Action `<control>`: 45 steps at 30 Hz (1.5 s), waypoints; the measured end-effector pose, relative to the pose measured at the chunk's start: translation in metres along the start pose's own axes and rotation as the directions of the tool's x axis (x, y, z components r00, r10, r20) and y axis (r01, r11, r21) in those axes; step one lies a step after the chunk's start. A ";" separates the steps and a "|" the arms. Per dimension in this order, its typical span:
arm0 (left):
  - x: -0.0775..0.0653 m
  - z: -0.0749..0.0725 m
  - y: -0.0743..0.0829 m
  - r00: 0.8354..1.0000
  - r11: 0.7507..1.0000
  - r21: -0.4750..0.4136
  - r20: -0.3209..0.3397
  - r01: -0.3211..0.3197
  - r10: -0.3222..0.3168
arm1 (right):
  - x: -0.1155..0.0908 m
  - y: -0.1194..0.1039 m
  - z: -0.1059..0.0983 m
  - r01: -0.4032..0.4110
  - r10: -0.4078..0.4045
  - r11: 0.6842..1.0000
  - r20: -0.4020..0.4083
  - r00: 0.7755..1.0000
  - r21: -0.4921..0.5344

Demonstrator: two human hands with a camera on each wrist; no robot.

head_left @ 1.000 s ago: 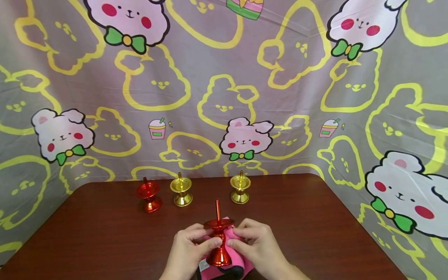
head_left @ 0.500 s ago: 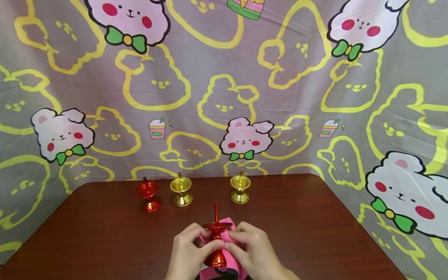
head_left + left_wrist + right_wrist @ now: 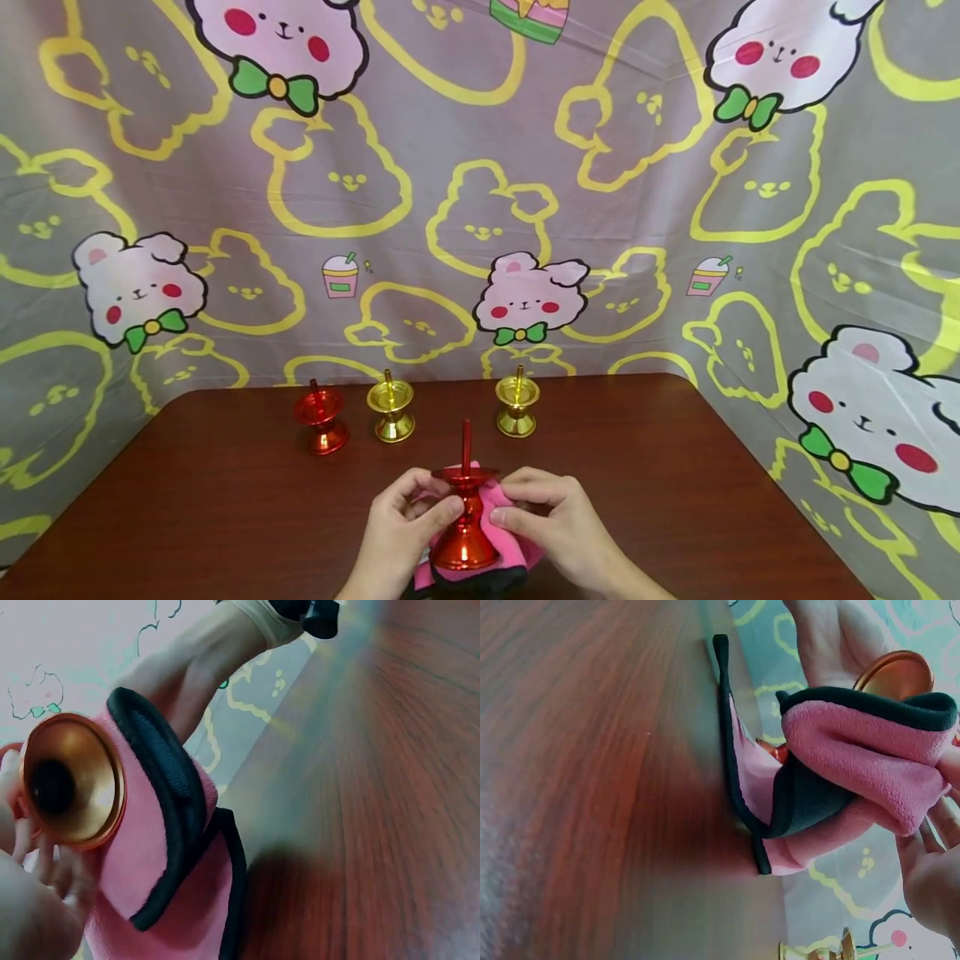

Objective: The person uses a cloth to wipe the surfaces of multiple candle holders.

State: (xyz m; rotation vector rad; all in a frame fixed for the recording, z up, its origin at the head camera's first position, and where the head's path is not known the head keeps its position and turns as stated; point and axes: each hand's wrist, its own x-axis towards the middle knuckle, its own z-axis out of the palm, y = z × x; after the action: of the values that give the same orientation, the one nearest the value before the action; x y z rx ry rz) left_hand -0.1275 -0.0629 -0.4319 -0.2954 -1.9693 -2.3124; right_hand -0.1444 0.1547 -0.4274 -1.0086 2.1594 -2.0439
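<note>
Near the table's front edge, a shiny red candlestick (image 3: 467,546) with a thin upright stem stands between two hands in the head view. My left hand (image 3: 397,529) grips its waist, thumb in front. Pink cloth (image 3: 504,533) with black edging wraps behind and along its right side, and my right hand (image 3: 561,525) pinches that cloth between thumb and fingers. From the left wrist, the hollow gold-toned underside of the candlestick (image 3: 97,780) faces the camera, above the table. The right wrist view shows the folded cloth (image 3: 877,757) covering most of the candlestick.
Toward the back of the brown table (image 3: 225,500) stand another red candlestick (image 3: 324,435) and two gold candlesticks, one left of centre (image 3: 393,427) and one right of it (image 3: 516,421). A grey curtain (image 3: 420,233) with cartoon figures hangs behind and around the table.
My right hand has shifted slightly right with the cloth, so the thumbs are farther apart. The held candlestick has risen a little, its base showing larger. The back candlesticks stay put.
</note>
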 end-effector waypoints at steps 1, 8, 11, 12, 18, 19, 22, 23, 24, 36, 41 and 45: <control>0.000 -0.002 0.000 0.999 1.000 0.002 0.031 0.028 -0.028 | 0.000 0.001 0.000 0.015 -0.015 1.000 0.006 1.000 0.004; -0.001 -0.009 -0.003 0.984 0.996 0.092 0.179 0.006 -0.023 | 0.000 0.003 0.002 0.098 -0.098 0.995 0.004 0.995 -0.023; -0.001 -0.009 -0.004 0.979 0.997 0.063 0.204 -0.045 0.032 | 0.001 0.001 0.003 0.112 -0.113 0.992 -0.004 0.994 -0.053; -0.001 -0.008 -0.005 0.977 0.997 0.055 0.209 -0.061 0.048 | 0.000 0.001 0.003 0.119 -0.119 0.991 -0.007 0.993 -0.063; -0.003 -0.005 -0.006 0.983 0.995 0.056 0.166 -0.083 0.073 | -0.001 -0.003 0.008 0.099 -0.103 0.990 -0.040 0.994 -0.099; -0.004 -0.005 -0.007 0.986 0.994 0.071 0.150 -0.087 0.076 | -0.001 -0.003 0.009 0.102 -0.107 0.989 -0.045 0.993 -0.111; -0.005 -0.004 -0.009 0.990 0.988 0.117 0.108 -0.098 0.086 | -0.002 -0.003 0.012 0.127 -0.139 0.979 -0.061 0.988 -0.161; -0.005 -0.005 -0.009 0.991 0.986 0.129 0.102 -0.105 0.092 | -0.002 -0.003 0.013 0.140 -0.154 0.974 -0.066 0.986 -0.179; -0.004 -0.005 -0.010 0.990 0.984 0.139 0.099 -0.111 0.098 | -0.002 -0.003 0.014 0.153 -0.170 0.968 -0.072 0.983 -0.200; -0.003 -0.002 -0.012 0.983 0.951 0.249 0.068 -0.181 0.170 | -0.002 0.001 0.020 0.257 -0.297 0.918 -0.094 0.950 -0.303; -0.001 -0.001 -0.010 0.992 0.949 0.289 0.041 -0.127 0.120 | -0.001 0.001 0.023 0.253 -0.312 0.892 -0.107 0.944 -0.375; 0.001 0.001 -0.009 0.996 0.939 0.334 0.017 -0.083 0.082 | 0.000 0.000 0.025 0.253 -0.328 0.871 -0.116 0.937 -0.420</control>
State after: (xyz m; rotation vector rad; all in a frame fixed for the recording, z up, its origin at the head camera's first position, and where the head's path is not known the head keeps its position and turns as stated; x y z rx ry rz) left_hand -0.1300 -0.0607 -0.4408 -0.3435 -2.2556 -1.8827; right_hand -0.1343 0.1326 -0.4314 -1.3053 2.7572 -1.9074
